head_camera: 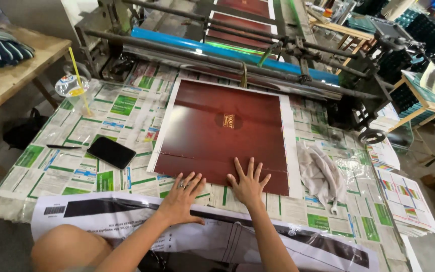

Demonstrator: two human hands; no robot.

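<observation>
A large dark red printed sheet point(222, 131) with a white margin and a small gold emblem lies flat on the paper-covered feed table point(101, 126), its far edge at the machine's rollers. My left hand point(181, 196), a ring on one finger, rests flat with fingers spread at the sheet's near edge. My right hand point(248, 182) presses flat on the sheet's near edge, fingers spread too. Neither hand holds anything. More red sheets point(240, 25) lie further up the machine.
A black phone point(111, 152) and a thin black pen point(64, 146) lie left of the sheet. A plastic cup with a yellow straw point(72, 85) stands at the far left. A white rag point(320, 171) and a wrench point(334, 207) lie to the right. A blue roller point(227, 53) crosses beyond.
</observation>
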